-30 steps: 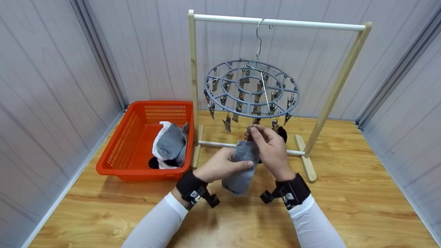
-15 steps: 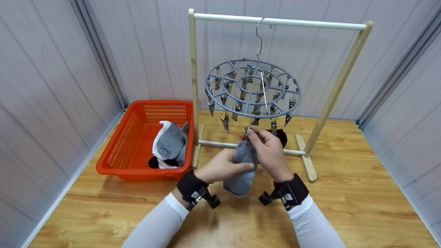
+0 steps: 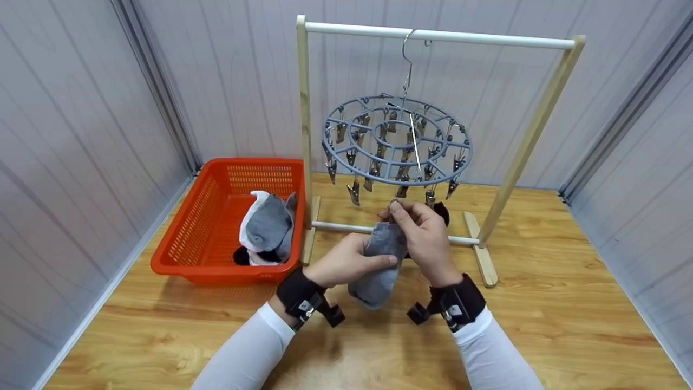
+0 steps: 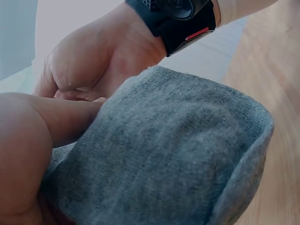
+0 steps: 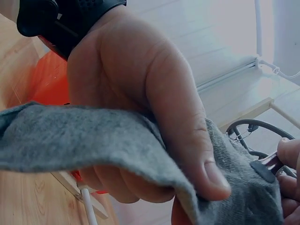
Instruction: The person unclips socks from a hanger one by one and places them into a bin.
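A grey sock [image 3: 381, 271] hangs toe down between my hands in front of the rack. My left hand [image 3: 346, 261] grips it, thumb across the front and the other fingers behind. At the cuff, my right hand [image 3: 430, 235] pinches a metal clip [image 5: 272, 161] of the round hanger. The clip's end lies against the sock fabric in the right wrist view; whether it bites cannot be told. Above is the round grey-blue clip hanger [image 3: 390, 180], with several clips dangling. Something black [image 3: 442, 212], perhaps a sock, shows partly behind my right hand.
An orange basket [image 3: 181, 238] at the left holds a pile of grey, white and black socks [image 3: 268, 222]. The hanger hooks over the white top bar [image 3: 487, 39] of a wooden-legged rack. Panelled walls [image 3: 81, 135] close in the sides and back.
Both hands stay almost in place on the sock and clip. The hanger has turned and swayed slightly, and the sock's lower end has shifted a little.
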Demonstrator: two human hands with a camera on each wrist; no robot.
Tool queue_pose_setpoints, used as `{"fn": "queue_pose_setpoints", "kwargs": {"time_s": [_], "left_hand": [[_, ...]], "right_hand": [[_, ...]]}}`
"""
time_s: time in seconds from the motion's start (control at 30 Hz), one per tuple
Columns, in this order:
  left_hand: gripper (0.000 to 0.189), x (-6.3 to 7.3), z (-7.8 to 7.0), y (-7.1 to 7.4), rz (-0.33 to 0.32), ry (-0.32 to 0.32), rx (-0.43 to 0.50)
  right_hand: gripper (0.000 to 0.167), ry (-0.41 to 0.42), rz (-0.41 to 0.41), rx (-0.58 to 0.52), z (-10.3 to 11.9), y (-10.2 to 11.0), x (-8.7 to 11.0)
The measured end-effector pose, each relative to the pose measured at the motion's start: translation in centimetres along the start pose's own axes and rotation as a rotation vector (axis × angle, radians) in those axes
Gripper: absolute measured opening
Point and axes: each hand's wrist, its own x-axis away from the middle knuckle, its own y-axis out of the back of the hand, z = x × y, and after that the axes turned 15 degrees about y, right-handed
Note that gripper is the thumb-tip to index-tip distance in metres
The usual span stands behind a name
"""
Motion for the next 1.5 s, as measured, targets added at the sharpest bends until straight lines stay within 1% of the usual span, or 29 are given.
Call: {"fn": "queue_pose_setpoints", "kwargs": {"time_s": [0.17, 0.33, 0.43, 0.6, 0.7, 0.77, 0.87, 1.0, 1.13, 1.27, 1.33, 1.4, 1.43, 1.5], "left_hand": [[0.029, 0.2, -0.3, 0.3, 0.006, -0.005, -0.009], [0.029, 0.5, -0.6, 0.5, 0.013, -0.004, -0.034], [0.028, 0.6, -0.7, 0.6, 0.019, 0.008, -0.063], [0.026, 0.7, -0.7, 1.0, 0.050, 0.035, -0.127], [0.022, 0.9, -0.8, 1.3, 0.067, 0.043, -0.166], [0.021, 1.0, -0.9, 1.6, 0.074, 0.042, -0.186], [0.020, 1.1, -0.9, 2.1, 0.072, 0.016, -0.210], [0.018, 1.2, -0.9, 2.8, 0.058, 0.001, -0.203], [0.018, 1.5, -0.9, 3.4, 0.042, 0.031, -0.189], [0.021, 1.7, -1.0, 3.9, 0.036, 0.059, -0.183], [0.023, 1.8, -1.1, 4.1, 0.034, 0.069, -0.186], [0.023, 1.8, -1.2, 4.3, 0.027, 0.075, -0.194], [0.023, 1.9, -1.3, 4.4, 0.022, 0.076, -0.200], [0.022, 2.0, -1.3, 4.7, 0.013, 0.068, -0.212]], "right_hand": [[0.019, 0.029, -0.017, 0.030, 0.0, 0.1, 0.0], [0.021, 0.088, -0.015, 0.069, 0.0, 0.3, 0.0], [0.021, 0.124, -0.017, 0.076, 0.0, 0.4, 0.0], [0.021, 0.191, -0.029, 0.094, 0.0, 0.7, -0.1], [0.023, 0.212, -0.032, 0.106, 0.0, 0.8, -0.1], [0.025, 0.218, -0.033, 0.111, 0.1, 0.8, -0.1], [0.027, 0.228, -0.035, 0.108, 0.1, 0.8, 0.0], [0.026, 0.232, -0.032, 0.115, 0.1, 0.8, 0.0], [0.023, 0.223, -0.038, 0.126, 0.0, 0.6, -0.1], [0.020, 0.197, -0.071, 0.153, -0.1, 0.5, 0.0], [0.018, 0.189, -0.084, 0.180, -0.1, 0.4, 0.0], [0.017, 0.201, -0.085, 0.236, -0.1, 0.4, 0.1], [0.017, 0.222, -0.083, 0.279, -0.1, 0.4, 0.1], [0.016, 0.293, -0.071, 0.389, -0.1, 0.5, 0.1]]}}
